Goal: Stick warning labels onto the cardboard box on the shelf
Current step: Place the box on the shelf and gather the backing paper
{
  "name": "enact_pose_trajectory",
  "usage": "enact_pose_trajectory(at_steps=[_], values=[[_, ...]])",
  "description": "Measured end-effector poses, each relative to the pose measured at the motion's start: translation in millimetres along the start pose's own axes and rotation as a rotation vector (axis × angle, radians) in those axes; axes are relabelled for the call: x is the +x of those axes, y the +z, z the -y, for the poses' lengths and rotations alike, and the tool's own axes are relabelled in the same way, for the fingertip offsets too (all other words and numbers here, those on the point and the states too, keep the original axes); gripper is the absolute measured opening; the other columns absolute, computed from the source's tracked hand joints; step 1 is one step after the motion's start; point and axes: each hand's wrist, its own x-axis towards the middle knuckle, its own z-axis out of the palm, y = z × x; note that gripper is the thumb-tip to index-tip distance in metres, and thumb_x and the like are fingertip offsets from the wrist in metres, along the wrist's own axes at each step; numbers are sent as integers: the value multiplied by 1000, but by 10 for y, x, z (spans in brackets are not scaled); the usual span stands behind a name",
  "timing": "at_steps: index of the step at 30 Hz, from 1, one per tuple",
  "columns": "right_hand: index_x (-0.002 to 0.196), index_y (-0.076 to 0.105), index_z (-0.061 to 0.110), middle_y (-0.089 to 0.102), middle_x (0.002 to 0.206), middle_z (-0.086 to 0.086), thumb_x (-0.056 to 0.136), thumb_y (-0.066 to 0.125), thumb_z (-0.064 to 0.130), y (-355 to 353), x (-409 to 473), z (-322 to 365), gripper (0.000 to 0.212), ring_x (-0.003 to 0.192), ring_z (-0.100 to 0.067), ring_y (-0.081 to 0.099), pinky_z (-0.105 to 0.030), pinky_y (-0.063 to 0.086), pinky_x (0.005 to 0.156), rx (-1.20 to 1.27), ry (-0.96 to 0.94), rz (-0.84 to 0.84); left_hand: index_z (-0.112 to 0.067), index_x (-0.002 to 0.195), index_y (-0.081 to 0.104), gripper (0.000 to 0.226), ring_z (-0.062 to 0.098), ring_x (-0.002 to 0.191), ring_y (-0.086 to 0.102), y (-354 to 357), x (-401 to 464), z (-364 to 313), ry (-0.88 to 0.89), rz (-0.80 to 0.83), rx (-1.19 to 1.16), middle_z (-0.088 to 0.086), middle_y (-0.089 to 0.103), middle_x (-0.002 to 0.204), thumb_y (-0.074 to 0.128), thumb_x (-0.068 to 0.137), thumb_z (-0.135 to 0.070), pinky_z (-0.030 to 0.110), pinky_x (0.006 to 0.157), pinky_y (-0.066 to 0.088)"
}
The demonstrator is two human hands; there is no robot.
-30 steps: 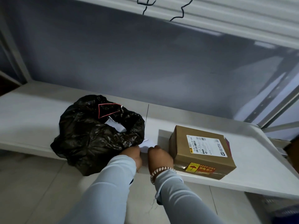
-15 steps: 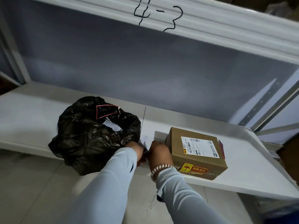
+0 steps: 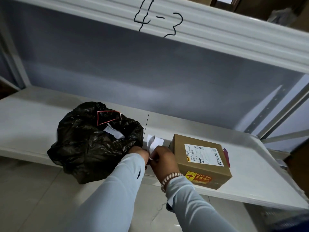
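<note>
Box (image 3: 200, 158) already carries one keep-dry sticker (image 3: 199, 177); my left hand (image 3: 139, 154) and right hand (image 3: 163, 159) pinch white paper (image 3: 154, 142), I think peeling the next; sticking remains.

hands: left (image 3: 139, 152) and right (image 3: 164, 158) pinch white strip (image 3: 153, 143) | box (image 3: 200, 160) on shelf (image 3: 260, 178), KEEP DRY label (image 3: 199, 176) on front | black bag (image 3: 93, 139) left
</note>
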Motion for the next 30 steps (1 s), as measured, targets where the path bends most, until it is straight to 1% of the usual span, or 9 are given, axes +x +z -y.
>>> enact_pose_trajectory(at_steps=[5, 7, 10, 13, 18, 22, 24, 27, 30], values=[[70, 59, 13, 53, 65, 7, 77, 65, 7, -200, 47, 45, 11, 55, -2, 48, -10, 37, 54, 149, 20, -324, 0, 98, 65, 21, 36, 91, 70, 69, -8, -91, 219, -23, 160, 17, 70, 93, 53, 84, -11, 42, 79, 59], [72, 54, 17, 55, 65, 4, 81, 65, 11, -308, 113, 104, 16, 55, -9, 50, -18, 37, 52, 215, 126, -477, -6, 99, 65, 26, 35, 94, 69, 57, -147, -183, 367, -61, 263, 18, 70, 102, 54, 78, -15, 43, 85, 57], [80, 52, 19, 62, 75, -5, 84, 63, 15, -414, 169, 212, 13, 65, -22, 58, -25, 42, 63, 382, 285, -613, -11, 113, 52, 25, 33, 100, 64, -90, -426, -354, 698, -236, 523, 15, 68, 105, 50, 88, -11, 33, 83, 50], [86, 54, 16, 62, 75, -3, 86, 61, 16, -479, 143, 289, 6, 61, -13, 58, -11, 44, 57, 499, 388, -631, -16, 103, 53, 15, 36, 93, 63, -392, -585, -493, 939, -468, 614, 14, 67, 98, 45, 91, -14, 38, 74, 50], [85, 55, 26, 65, 77, 4, 88, 59, 25, -428, 99, 372, 5, 73, -23, 65, -35, 55, 72, 442, 349, -413, -19, 106, 63, 22, 35, 103, 62, -1121, -395, -513, 782, -631, 617, 13, 71, 104, 50, 90, -16, 41, 87, 51], [83, 58, 24, 62, 74, 10, 89, 57, 24, -404, 67, 626, 7, 66, -6, 57, -7, 38, 55, 279, 141, -263, -20, 102, 66, 23, 33, 108, 60, -1482, -226, -406, 565, -573, 811, 10, 70, 106, 47, 89, -22, 49, 102, 39], [81, 59, 24, 64, 77, 5, 88, 59, 22, -315, 108, 752, 7, 69, -9, 58, -7, 37, 57, 253, 71, -245, -21, 93, 63, 21, 31, 117, 54, -1545, -195, -388, 493, -489, 874, 9, 67, 113, 42, 91, -26, 59, 109, 27], [84, 63, 21, 66, 83, 3, 87, 59, 21, -157, 228, 902, 4, 75, -13, 60, -21, 44, 66, 230, 11, -206, -23, 105, 59, 32, 23, 145, 22, -1548, -217, -375, 468, -431, 982, 8, 52, 138, 30, 96, -34, 68, 112, 2], [90, 66, 17, 67, 87, 0, 87, 58, 20, -64, 385, 1036, 9, 78, -16, 60, -22, 42, 69, 181, -38, -199, -23, 122, 56, 47, 21, 150, -4, -1518, -225, -380, 469, -383, 1070, 2, 36, 152, 21, 97, -43, 71, 109, -4]])
